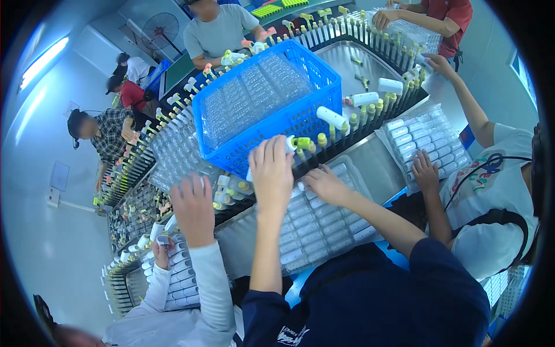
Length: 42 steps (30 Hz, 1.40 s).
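Left hand [270,169] is closed on a white tube [289,144] by the blue basket [300,118], tube lying left-right. Right hand [325,184] is rested open on the tube tray [347,217], just right of it

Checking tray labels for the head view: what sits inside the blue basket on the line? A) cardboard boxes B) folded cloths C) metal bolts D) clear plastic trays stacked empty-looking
D: the blue basket holds clear moulded plastic trays, stacked flat, with rows of pockets showing through; the person's left hand rests just in front of its near wall.
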Each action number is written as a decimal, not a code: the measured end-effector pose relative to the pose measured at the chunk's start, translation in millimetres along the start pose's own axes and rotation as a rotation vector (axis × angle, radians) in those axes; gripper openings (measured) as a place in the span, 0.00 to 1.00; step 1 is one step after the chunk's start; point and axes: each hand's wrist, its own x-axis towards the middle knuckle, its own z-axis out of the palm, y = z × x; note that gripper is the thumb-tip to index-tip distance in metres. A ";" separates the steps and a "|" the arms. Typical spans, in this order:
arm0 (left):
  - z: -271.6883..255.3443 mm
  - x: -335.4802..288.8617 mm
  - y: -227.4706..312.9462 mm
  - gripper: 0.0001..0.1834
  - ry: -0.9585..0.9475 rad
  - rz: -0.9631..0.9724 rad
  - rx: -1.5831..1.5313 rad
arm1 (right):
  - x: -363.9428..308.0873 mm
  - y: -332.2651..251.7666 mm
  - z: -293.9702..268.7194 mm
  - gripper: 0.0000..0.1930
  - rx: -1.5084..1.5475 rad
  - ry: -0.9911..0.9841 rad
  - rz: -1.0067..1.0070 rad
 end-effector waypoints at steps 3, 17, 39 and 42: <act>-7.8 9.0 -29.5 0.21 -0.175 0.068 -0.009 | -15.8 -27.1 -37.8 0.13 0.333 0.184 0.090; 10.8 -78.8 -65.3 0.41 -0.179 -0.253 0.032 | -63.9 -2.0 -113.6 0.21 1.275 0.662 0.751; -20.8 -208.3 -13.5 0.29 0.121 -0.550 0.117 | 37.1 71.2 -140.2 0.19 0.340 0.797 0.636; 11.0 -237.5 20.1 0.25 -0.107 -0.482 -0.077 | 72.5 42.9 -134.8 0.17 0.142 0.638 0.557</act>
